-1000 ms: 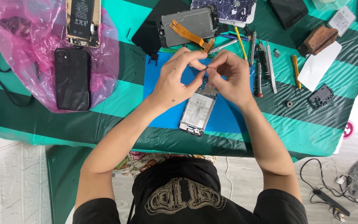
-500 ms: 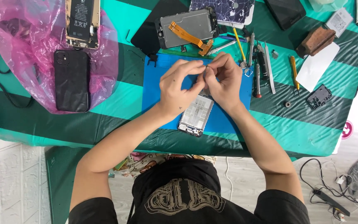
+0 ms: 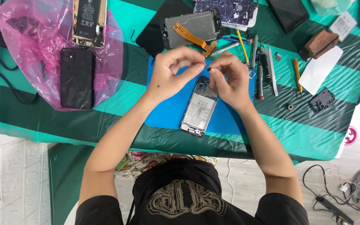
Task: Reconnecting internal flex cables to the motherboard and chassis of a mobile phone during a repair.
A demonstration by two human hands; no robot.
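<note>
An opened phone frame lies on a blue work mat, its silver inner plate facing up. My left hand and my right hand hover just above its top end, fingertips pinched together over a tiny dark part that I cannot make out clearly. Neither hand rests on the frame itself.
A black phone and a phone with its battery exposed lie on a pink plastic bag at left. A metal phone chassis with an orange flex cable sits behind the mat. Screwdrivers and tweezers lie right of it.
Both hands have lifted slightly and shifted away from me, up off the phone frame, with the fingertips still pinched together. The frame has stayed on the mat.
</note>
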